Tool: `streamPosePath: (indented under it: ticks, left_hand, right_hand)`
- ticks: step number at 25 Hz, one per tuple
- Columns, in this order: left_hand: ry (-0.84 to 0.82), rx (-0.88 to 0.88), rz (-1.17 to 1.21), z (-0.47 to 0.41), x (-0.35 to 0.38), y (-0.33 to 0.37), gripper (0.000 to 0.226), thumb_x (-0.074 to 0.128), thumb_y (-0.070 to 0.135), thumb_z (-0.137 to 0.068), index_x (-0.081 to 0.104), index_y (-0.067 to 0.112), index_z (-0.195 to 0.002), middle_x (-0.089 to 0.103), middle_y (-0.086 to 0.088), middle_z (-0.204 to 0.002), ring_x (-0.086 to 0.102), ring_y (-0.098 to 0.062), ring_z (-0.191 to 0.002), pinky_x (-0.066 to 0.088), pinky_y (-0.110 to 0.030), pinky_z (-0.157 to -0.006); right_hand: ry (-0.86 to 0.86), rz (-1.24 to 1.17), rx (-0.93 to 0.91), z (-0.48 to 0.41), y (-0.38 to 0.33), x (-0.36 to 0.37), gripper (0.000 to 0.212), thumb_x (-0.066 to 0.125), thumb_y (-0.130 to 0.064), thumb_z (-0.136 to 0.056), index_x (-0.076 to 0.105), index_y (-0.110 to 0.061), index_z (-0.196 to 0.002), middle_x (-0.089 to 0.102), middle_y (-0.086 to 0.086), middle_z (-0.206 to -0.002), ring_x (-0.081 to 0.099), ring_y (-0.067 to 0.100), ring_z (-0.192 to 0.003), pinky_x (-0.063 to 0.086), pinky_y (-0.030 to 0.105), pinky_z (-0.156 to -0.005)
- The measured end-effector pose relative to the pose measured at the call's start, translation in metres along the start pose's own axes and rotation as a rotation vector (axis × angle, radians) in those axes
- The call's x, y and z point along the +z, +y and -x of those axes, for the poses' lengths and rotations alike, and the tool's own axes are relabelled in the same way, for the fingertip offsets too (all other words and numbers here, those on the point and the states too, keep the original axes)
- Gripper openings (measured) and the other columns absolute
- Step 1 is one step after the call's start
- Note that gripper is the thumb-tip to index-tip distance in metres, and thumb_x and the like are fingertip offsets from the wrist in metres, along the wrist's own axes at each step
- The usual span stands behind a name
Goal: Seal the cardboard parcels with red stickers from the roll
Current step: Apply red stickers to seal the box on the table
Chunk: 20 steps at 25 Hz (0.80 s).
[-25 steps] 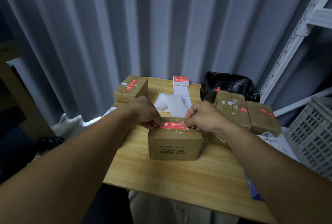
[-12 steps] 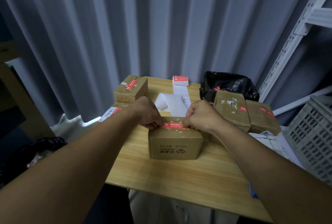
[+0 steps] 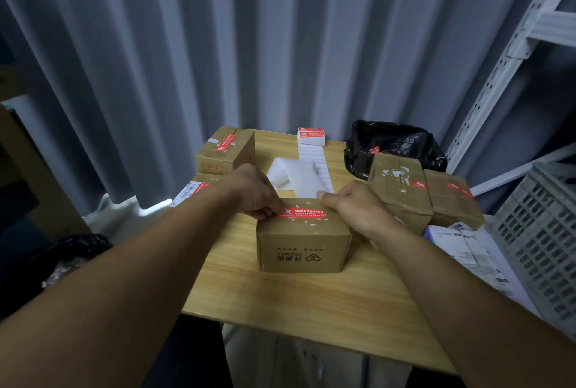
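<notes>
With the sticker (image 3: 301,212) lying across the top of the near box (image 3: 302,247) on the table (image 3: 311,300), rub your left hand's (image 3: 254,189) curled fingers, which pinch nothing, rightward along it while your right hand (image 3: 355,205), its grip unclear, steadies the far right corner.

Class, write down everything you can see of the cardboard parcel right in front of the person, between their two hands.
The cardboard parcel is a small brown box, closed, standing flat on the wooden table. Its near face carries dark print and a logo, upside down. White label scraps fleck the top, where a red sticker lies flat, running left to right. The left hand grips its top left edge at the sticker's end; the right hand grips the top right edge.
</notes>
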<state>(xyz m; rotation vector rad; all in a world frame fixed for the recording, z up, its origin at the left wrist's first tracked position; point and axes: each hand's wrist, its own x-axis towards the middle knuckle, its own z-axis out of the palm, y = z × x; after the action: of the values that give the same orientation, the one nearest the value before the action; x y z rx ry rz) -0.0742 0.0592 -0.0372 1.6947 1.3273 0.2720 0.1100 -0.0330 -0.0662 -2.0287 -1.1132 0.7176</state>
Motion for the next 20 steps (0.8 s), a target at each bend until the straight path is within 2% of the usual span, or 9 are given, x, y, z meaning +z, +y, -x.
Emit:
streamPosePath:
  ticks: [2,4,7,10,15,20]
  left_hand:
    - [-0.001,0.001,0.001,0.0,0.0,0.0,0.027,0.085,0.003,-0.076,0.074,-0.004,-0.1,0.07,-0.01,-0.074,0.066,-0.017,-0.065,0.059,-0.021,-0.055]
    - [0.0,0.002,0.005,0.001,0.0,0.0,0.027,0.085,0.003,-0.076,0.074,-0.005,-0.1,0.069,-0.009,-0.072,0.066,-0.017,-0.065,0.059,-0.022,-0.057]
    - [0.002,0.006,0.0,0.001,0.001,0.0,0.027,0.085,0.003,-0.076,0.074,-0.005,-0.099,0.069,-0.01,-0.073,0.066,-0.017,-0.065,0.059,-0.022,-0.057]
    - [-0.007,0.0,-0.003,0.003,0.0,0.0,0.027,0.085,0.004,-0.076,0.074,-0.003,-0.099,0.071,-0.011,-0.079,0.067,-0.017,-0.068,0.058,-0.021,-0.055]
    - [-0.019,-0.004,0.011,0.004,-0.001,0.001,0.025,0.085,0.006,-0.077,0.074,-0.001,-0.098,0.071,-0.011,-0.081,0.067,-0.018,-0.071,0.06,-0.023,-0.061]
    - [-0.012,-0.004,0.033,0.001,0.0,-0.001,0.024,0.081,0.005,-0.08,0.074,-0.005,-0.1,0.07,-0.012,-0.08,0.066,-0.019,-0.07,0.059,-0.025,-0.062]
  right_hand:
    - [-0.003,0.068,0.0,0.003,0.005,0.007,0.049,0.071,-0.056,-0.082,0.055,-0.016,-0.104,0.059,0.004,-0.11,0.06,0.023,-0.098,0.045,0.033,-0.073]
    - [0.021,0.106,-0.015,0.006,0.01,0.013,0.057,0.071,-0.057,-0.082,0.052,-0.017,-0.118,0.052,0.005,-0.121,0.056,0.024,-0.109,0.045,0.033,-0.081]
    - [0.061,0.122,-0.023,0.01,0.015,0.016,0.052,0.062,-0.051,-0.091,0.048,-0.019,-0.13,0.045,0.007,-0.13,0.052,0.028,-0.118,0.047,0.042,-0.098]
    - [0.082,0.116,0.004,0.013,0.012,0.017,0.048,0.055,-0.045,-0.096,0.047,-0.02,-0.135,0.042,0.008,-0.135,0.049,0.03,-0.122,0.045,0.047,-0.102]
    - [0.162,0.226,0.011,0.021,0.004,0.027,0.061,0.058,-0.052,-0.092,0.044,-0.017,-0.14,0.04,0.011,-0.141,0.036,0.033,-0.136,0.038,0.044,-0.104]
    - [0.228,0.238,0.031,0.025,-0.001,0.037,0.074,0.063,-0.061,-0.084,0.043,-0.016,-0.14,0.04,0.012,-0.142,0.033,0.033,-0.137,0.037,0.044,-0.106]
